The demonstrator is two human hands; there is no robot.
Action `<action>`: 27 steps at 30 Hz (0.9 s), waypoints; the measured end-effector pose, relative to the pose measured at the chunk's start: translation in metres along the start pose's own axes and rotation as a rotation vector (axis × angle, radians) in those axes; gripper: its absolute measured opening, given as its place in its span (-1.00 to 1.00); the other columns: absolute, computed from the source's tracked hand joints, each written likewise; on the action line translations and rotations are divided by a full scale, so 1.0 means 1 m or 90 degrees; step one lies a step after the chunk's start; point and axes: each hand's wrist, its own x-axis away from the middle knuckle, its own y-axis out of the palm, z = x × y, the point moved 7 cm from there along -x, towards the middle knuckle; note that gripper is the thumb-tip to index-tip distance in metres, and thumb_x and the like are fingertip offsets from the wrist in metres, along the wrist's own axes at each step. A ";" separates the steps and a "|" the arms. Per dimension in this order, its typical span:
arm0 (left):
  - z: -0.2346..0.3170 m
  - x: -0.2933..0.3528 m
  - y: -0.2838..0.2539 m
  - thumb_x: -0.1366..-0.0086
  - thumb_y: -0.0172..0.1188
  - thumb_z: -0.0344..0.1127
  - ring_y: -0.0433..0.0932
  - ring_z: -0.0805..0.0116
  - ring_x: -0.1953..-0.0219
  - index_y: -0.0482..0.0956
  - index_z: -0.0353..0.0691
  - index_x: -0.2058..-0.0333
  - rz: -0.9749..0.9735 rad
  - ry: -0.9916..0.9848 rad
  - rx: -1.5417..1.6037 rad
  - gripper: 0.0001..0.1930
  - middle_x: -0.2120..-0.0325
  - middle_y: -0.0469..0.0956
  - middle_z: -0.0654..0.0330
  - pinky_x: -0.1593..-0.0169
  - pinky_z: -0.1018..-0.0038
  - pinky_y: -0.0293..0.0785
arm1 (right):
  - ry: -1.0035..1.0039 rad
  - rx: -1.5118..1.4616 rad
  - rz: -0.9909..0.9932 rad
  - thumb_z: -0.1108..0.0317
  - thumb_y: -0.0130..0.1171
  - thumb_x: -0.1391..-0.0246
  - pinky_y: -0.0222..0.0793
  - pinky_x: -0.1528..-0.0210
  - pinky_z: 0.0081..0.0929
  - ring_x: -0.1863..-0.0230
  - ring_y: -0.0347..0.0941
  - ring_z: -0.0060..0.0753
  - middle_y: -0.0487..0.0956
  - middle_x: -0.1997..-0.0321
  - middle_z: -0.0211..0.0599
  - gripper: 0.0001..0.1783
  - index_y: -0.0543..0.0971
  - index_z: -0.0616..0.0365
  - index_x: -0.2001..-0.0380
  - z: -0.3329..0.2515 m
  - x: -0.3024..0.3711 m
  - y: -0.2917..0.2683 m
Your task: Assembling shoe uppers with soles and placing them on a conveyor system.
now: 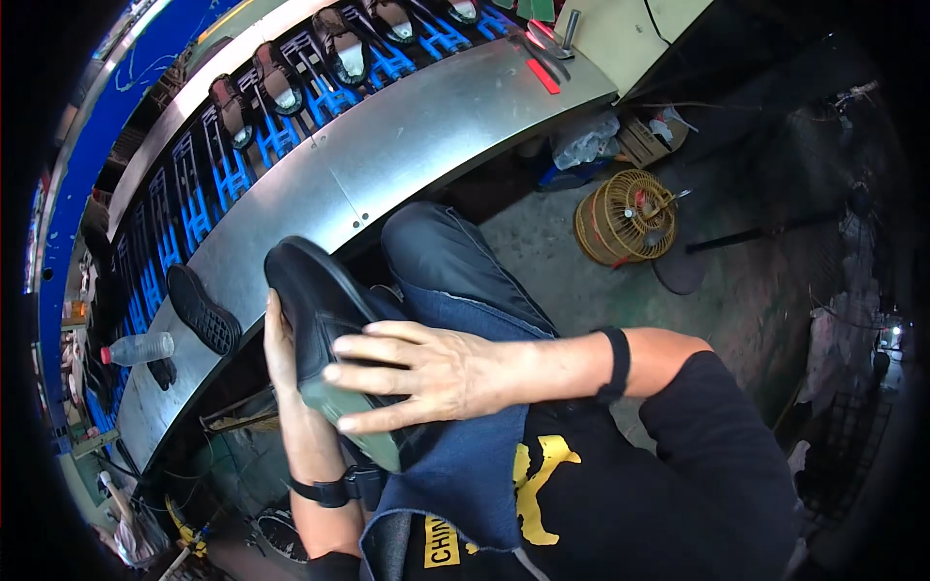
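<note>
A black shoe (312,290) lies across my lap, toe pointing away from me. A grey-green shoe last (376,443) shows at its near end. My left hand (279,351) supports the shoe from its left side, with part of the fingers hidden behind it. Over the near part of the upper, my right hand (426,373) rests with its fingers stretched and spread, touching the shoe without wrapping round it. A loose black sole (201,308) lies on the metal bench to the left of the shoe.
Along the curved metal bench (417,131) runs a rack with blue holders (329,102) bearing several shoe uppers (344,48). A plastic bottle (140,349) lies at the left. A hammer (570,34) and red-handled tool (543,76) are far right. A wicker cage (628,218) stands on the floor.
</note>
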 end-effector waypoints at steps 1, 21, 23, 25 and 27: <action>-0.008 0.015 0.019 -0.49 -0.14 0.19 0.63 0.15 0.07 0.47 -0.28 -0.12 0.142 0.003 -0.032 -0.38 0.05 0.61 0.03 -0.04 0.21 0.59 | -0.084 -0.027 0.023 0.39 0.12 -0.06 0.23 -0.30 0.09 -0.38 0.22 0.18 0.26 -0.40 0.06 -0.37 0.43 -0.16 -0.27 0.004 -0.006 -0.003; 0.020 -0.061 -0.010 -0.50 0.07 -0.15 0.57 0.36 0.05 0.54 -0.34 0.02 0.041 0.087 -0.267 -0.67 0.12 0.62 0.10 -0.11 0.37 0.46 | 0.708 -0.398 0.132 0.12 0.16 -0.30 0.40 0.07 -0.47 0.22 0.49 -0.50 0.63 0.28 -0.26 -0.63 0.65 0.25 0.13 0.203 0.006 0.044; 0.027 -0.040 -0.017 -0.48 0.11 -0.14 0.53 0.40 0.07 0.52 -0.32 0.06 -0.015 0.141 -0.348 -0.68 0.15 0.58 0.15 -0.07 0.39 0.45 | 0.605 -0.486 0.060 0.16 0.22 -0.25 0.39 0.20 -0.49 0.32 0.43 -0.56 0.59 0.34 -0.35 -0.69 0.63 0.22 0.21 0.175 -0.012 0.036; 0.025 0.012 0.000 -0.28 0.29 -0.12 0.47 0.33 0.11 0.50 -0.26 0.14 -0.162 0.244 -0.681 -0.65 0.24 0.49 0.22 -0.03 0.35 0.41 | 0.457 -0.409 -0.087 0.23 0.26 -0.13 0.45 0.25 -0.41 0.33 0.54 -0.35 0.57 0.47 -0.26 -0.76 0.62 0.21 0.31 0.120 -0.023 0.006; -0.032 0.085 0.059 0.03 0.36 -0.24 0.40 0.21 0.34 0.55 -0.10 0.41 -0.565 0.347 -1.181 -0.78 0.45 0.40 0.18 0.21 0.35 0.34 | 0.140 -0.053 -0.487 0.28 0.26 0.12 0.36 0.29 -0.37 0.31 0.47 -0.27 0.54 0.39 -0.32 -0.83 0.52 0.12 0.50 0.026 -0.010 0.014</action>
